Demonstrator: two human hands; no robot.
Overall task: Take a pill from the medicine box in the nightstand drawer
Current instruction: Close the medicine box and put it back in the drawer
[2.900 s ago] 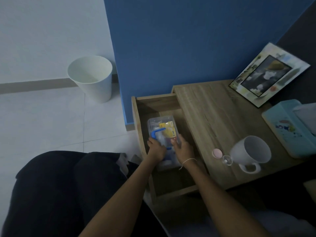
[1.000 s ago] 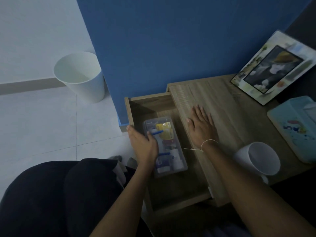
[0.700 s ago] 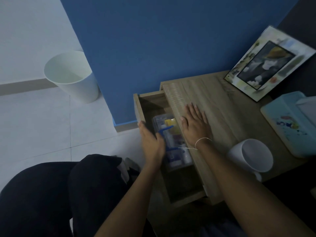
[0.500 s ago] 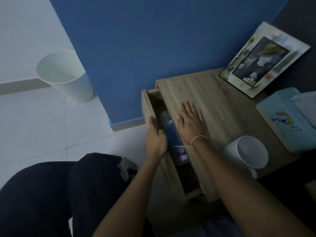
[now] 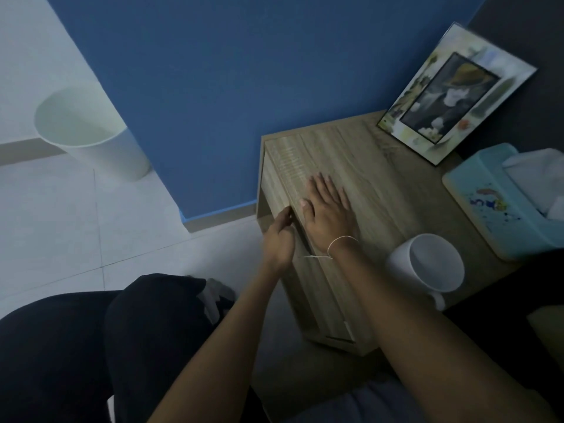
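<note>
The wooden nightstand carries a frame far right, a box right, a mug near, and a flat hand.

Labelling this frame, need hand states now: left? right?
Left hand: fingers curled against the light wooden drawer front, holding nothing visible.
Right hand: open, flat on the light wooden nightstand top, holding nothing.

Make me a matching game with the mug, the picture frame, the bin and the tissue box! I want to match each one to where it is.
Things:
1. mug
2. picture frame
3. bin
4. tissue box

Places:
A. on the floor, left of the blue wall
B. leaning at the back of the nightstand
C. front of the nightstand top, beside the right arm
D. right edge of the nightstand top

Pairs: 1-C, 2-B, 3-A, 4-D
</note>
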